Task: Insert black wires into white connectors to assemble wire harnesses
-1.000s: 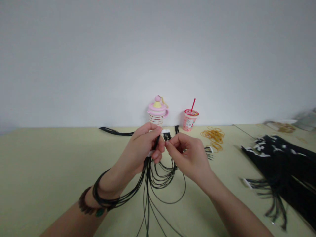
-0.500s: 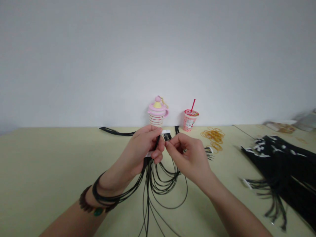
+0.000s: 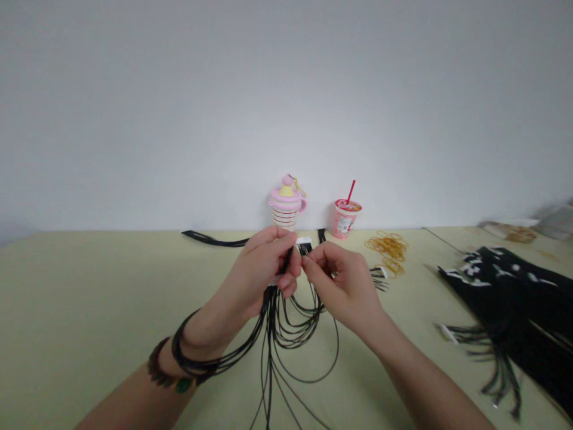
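Wall [image 3: 286, 89]: plain, pale grey with a faint blue cast, spanning the full width and filling the upper half
Desk [image 3: 111, 286]: pale yellow-green, set along the foot of the wall
Thin dark line [image 3: 442, 239]: slanting across the desk near the wall, at right; too fine to identify
Light: soft, brightest mid-wall, dimmer toward the upper corners
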The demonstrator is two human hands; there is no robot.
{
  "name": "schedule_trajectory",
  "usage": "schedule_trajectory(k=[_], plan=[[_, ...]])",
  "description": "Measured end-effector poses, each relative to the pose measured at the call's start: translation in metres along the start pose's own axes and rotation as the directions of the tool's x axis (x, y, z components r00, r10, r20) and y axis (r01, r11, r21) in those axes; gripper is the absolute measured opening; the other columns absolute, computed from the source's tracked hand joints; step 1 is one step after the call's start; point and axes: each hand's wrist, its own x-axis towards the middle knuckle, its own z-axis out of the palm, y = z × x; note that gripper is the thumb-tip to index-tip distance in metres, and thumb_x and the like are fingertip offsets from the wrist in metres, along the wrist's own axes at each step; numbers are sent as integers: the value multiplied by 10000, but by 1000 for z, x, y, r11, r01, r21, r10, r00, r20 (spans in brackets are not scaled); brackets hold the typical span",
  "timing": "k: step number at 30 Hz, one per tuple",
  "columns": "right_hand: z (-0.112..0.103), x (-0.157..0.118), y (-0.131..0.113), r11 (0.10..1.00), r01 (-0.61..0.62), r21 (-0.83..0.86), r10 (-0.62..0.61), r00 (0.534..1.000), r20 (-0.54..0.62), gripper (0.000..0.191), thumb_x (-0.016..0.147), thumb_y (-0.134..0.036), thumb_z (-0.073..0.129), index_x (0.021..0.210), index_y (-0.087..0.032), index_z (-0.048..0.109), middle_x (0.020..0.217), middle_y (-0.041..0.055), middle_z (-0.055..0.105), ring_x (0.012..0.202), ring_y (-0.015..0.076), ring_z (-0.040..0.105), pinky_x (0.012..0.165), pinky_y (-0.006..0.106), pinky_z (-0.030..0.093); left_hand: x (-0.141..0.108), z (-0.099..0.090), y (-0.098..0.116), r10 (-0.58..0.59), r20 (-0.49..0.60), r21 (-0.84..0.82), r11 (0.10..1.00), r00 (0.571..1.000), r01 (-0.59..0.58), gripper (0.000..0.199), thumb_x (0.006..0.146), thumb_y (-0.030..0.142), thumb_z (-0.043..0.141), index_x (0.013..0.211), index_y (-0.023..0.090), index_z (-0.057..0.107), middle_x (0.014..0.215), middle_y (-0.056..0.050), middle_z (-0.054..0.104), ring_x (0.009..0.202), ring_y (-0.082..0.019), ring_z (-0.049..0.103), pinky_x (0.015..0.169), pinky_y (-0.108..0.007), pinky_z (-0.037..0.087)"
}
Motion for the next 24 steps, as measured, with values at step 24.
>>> schedule_trajectory(k=[24], plan=[[0,2,-1,986,98,-132,-88,993,82,231,836,-142,413,634,-162,522,579,-28,524,520,71,442,515,180,304,1,-1,-10,45,-28,195,980,999,-39,156,804,323,438,710,206,395,428,62,452,301,-69,336,288,-177,291]])
